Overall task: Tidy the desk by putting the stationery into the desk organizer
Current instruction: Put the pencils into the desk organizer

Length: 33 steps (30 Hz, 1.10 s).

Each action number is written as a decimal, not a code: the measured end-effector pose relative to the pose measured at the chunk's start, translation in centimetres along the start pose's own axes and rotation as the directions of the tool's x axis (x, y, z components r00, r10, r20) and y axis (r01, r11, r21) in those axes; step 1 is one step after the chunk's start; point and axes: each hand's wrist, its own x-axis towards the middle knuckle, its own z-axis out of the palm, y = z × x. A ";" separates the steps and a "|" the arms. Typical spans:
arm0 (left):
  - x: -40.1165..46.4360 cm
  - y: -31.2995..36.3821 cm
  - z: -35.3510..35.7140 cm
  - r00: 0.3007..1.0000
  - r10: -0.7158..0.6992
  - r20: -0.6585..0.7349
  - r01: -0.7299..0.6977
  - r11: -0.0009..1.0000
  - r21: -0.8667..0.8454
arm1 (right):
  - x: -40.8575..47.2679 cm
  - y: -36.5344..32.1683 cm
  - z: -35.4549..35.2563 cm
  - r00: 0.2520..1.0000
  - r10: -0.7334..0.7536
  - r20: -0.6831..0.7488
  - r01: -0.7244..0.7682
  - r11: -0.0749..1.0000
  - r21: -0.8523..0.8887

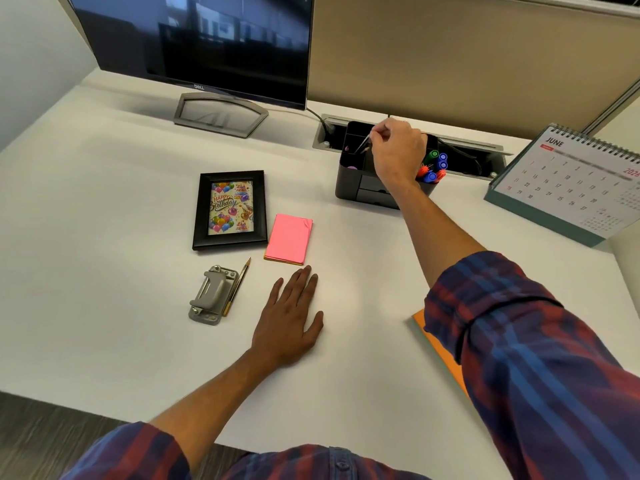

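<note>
A black desk organizer point(353, 181) stands at the back of the white desk, with several coloured markers point(434, 166) in its right cup. Over it my right hand point(398, 155) pinches a thin silvery pen point(363, 144), whose lower end dips into a back left compartment. My left hand point(292, 315) lies flat and open on the desk, just below a pink sticky-note pad point(289, 239). A pencil point(237, 287) lies beside a grey hole punch point(209, 296), left of that hand.
A black photo frame point(230, 209) lies left of the pad. A monitor point(194, 39) stands at the back left and a desk calendar point(568, 183) at the right. An orange notebook point(440, 348) pokes out under my right sleeve. A cable tray point(467, 150) runs behind the organizer.
</note>
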 end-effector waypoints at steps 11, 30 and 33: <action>0.0 0.0 -0.1 1.000 0.001 0.007 -0.001 1.000 -0.006 | -3.3 -1.3 1.0 0.990 -0.135 -0.034 0.137 0.989 0.053; -0.1 0.3 -0.9 0.999 0.021 0.043 -0.020 0.999 -0.034 | -18.7 -9.5 5.5 0.844 -0.188 0.503 0.117 0.979 0.169; -0.2 0.0 -0.6 0.999 0.034 0.034 -0.033 0.999 -0.032 | -20.0 -10.3 6.2 0.786 -0.150 0.600 0.104 0.988 0.111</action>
